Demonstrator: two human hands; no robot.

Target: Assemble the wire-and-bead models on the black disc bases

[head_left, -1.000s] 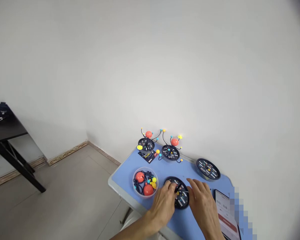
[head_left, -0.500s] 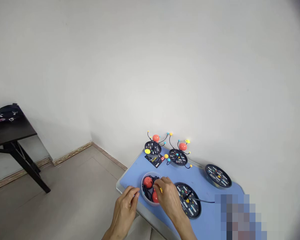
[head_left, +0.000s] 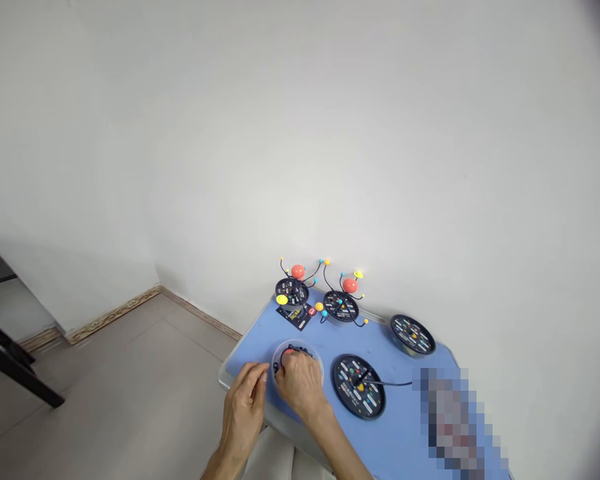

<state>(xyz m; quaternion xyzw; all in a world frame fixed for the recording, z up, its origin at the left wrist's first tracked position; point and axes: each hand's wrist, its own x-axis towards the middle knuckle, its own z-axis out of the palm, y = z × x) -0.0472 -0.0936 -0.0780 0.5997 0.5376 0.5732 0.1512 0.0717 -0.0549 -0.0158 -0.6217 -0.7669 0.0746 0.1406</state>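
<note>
A clear round bowl (head_left: 314, 351) of orange balls and black rods stands near the front left edge of the blue table (head_left: 405, 427). My right hand (head_left: 300, 383) reaches down into the bowl and covers most of it; its fingertips are hidden among the pieces. My left hand (head_left: 245, 397) is at the bowl's left side, with curled fingers pressed against its wall. Just right of the bowl lies a black disc (head_left: 359, 388) with coloured marks, a thin black rod (head_left: 393, 383) sticking out of its middle to the right.
Two assembled models with orange balls on black wire arms (head_left: 293, 287) (head_left: 343, 300) stand at the table's back by the wall, a black card (head_left: 297, 315) in front of them. Another black disc (head_left: 413, 335) lies back right. A blurred patch covers the right front.
Both hands left the black disc and moved left to the bowl. The right hand went from the bowl's rim down into it. The view shifted slightly.
</note>
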